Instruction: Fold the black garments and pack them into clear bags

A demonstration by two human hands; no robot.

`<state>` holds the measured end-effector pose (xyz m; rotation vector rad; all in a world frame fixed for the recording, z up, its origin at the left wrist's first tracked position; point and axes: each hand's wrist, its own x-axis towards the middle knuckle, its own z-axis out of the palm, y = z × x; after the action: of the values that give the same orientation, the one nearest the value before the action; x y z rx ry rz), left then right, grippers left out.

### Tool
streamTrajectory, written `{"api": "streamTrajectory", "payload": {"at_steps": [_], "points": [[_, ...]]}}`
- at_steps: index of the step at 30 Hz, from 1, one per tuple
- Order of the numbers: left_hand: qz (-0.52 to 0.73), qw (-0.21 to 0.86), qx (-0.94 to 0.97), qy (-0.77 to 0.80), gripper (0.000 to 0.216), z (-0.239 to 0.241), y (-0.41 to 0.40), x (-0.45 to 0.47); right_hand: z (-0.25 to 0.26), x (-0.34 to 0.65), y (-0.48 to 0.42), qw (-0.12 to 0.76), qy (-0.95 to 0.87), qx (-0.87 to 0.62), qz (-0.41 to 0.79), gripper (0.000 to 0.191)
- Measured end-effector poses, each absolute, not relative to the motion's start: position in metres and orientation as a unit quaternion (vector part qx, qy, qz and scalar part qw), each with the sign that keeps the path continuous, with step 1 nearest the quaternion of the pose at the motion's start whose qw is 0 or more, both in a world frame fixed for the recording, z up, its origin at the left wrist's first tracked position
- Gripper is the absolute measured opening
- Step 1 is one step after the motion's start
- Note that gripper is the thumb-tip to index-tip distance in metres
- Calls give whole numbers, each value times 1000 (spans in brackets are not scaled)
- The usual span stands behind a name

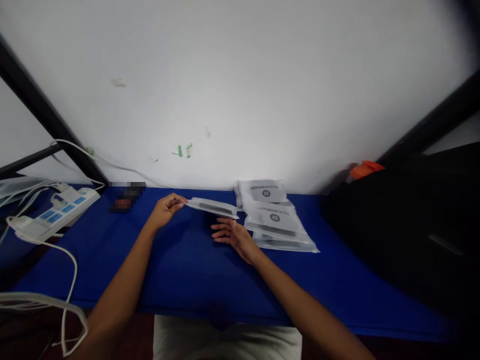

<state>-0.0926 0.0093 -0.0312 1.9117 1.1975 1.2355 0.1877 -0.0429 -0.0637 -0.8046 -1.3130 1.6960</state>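
My left hand (166,208) pinches the left end of a flat frosted plastic pouch (213,207) with a dark item inside, holding it level just above the blue table (187,270). Under the pouch's right end lies my right hand (232,235), fingers stretched out and apart, close to it or just touching. Right of that hand, a stack of similar printed pouches (273,220) lies on the table against the white wall.
A white power strip (56,212) with cables sits at the left edge, and a small dark object (125,197) lies near the wall. A large black bag (408,230) with an orange piece (365,169) fills the right side. Black frame bars slant at both sides.
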Motion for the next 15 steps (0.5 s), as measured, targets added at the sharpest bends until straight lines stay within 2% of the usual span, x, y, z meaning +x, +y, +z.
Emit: {"api": "streamTrajectory", "payload": {"at_steps": [4,8,11,15], "points": [[418,292,728,459,26,-31,10,-111,-62,184,-44,416,-398,-380,724,54],[385,257,750,473,19,-30,9,-119,-63,183,-42,408,-391,-398,723,34],[371,205,767,481,15,-28,4,-105,-64,182,-43,395,-413,-396,719,34],[297,118,864,389,26,-28,-14,-54,-66,179,-47,392,-448,-397,699,42]]}}
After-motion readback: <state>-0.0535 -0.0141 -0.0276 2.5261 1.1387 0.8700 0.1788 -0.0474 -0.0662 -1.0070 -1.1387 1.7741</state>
